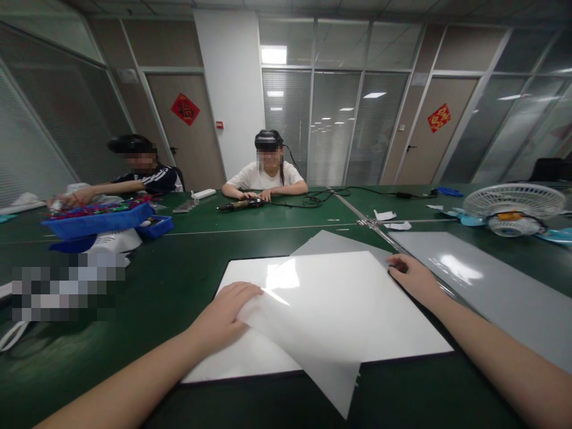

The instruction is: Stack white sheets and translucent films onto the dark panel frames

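Note:
A large white panel lies flat on the green table in front of me. Over it lies a translucent white sheet, turned askew so one corner hangs past the panel's near edge. My left hand grips the sheet's left corner, fingers curled on it. My right hand holds the sheet's right corner near the panel's far right edge. A grey sheet corner shows behind the white one.
A grey glossy panel lies to the right. A white fan lies at the far right. Two other people sit across the table, one by a blue tray of parts. Cables and paper scraps lie mid-table.

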`<state>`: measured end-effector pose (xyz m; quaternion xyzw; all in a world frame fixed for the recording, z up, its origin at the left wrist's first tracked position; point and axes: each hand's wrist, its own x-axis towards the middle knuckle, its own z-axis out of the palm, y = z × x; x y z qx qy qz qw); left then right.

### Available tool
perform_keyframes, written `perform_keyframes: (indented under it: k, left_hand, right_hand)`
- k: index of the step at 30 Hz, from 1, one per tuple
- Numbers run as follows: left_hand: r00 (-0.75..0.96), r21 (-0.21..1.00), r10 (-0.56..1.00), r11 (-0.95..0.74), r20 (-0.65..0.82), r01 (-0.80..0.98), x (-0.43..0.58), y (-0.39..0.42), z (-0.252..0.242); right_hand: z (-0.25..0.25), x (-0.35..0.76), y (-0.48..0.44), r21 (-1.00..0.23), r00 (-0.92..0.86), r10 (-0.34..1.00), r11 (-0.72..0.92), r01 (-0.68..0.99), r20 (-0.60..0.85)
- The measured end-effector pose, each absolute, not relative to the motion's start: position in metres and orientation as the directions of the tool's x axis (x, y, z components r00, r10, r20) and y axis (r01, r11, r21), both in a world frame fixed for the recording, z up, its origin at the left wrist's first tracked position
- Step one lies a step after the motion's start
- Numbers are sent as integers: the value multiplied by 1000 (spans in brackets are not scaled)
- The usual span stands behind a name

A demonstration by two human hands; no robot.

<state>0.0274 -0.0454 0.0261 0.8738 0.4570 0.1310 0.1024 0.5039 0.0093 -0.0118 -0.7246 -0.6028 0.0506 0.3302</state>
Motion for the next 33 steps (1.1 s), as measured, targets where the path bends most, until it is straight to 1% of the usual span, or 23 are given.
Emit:
perform_keyframes:
  k: [12, 18, 21, 24, 28, 30, 33]
  left_hand:
    - [500, 295, 863, -497, 71, 816, 25, -43, 22]
    - [582, 231, 812, -576, 45, 784, 17, -36, 21]
    - [599, 215, 798, -599, 74, 771, 13, -34, 19]
    - [621, 209, 777, -626, 97, 751, 10, -32, 18]
    - [596, 247, 792, -609, 132, 754, 7, -29, 18]
    - [555, 288, 817, -576, 157, 765, 6, -28, 17]
    - [520, 358, 842, -534, 145, 766, 4, -26, 16]
  right_hand:
    - [-11, 506, 10, -532, 263, 912, -60, 844, 315]
    - [-13, 507, 11, -538, 265, 909, -55, 841, 321]
    - [-15, 508, 12, -540, 256, 902, -31, 841, 347]
    - [-16, 508, 14, -572, 248, 904, -4, 820, 348]
    - [-15, 506, 14, -590, 242, 903, 16, 807, 354]
    - [-14, 504, 13, -590, 248, 897, 17, 807, 366]
    - [-17, 505, 15, -584, 237, 893, 36, 811, 384]
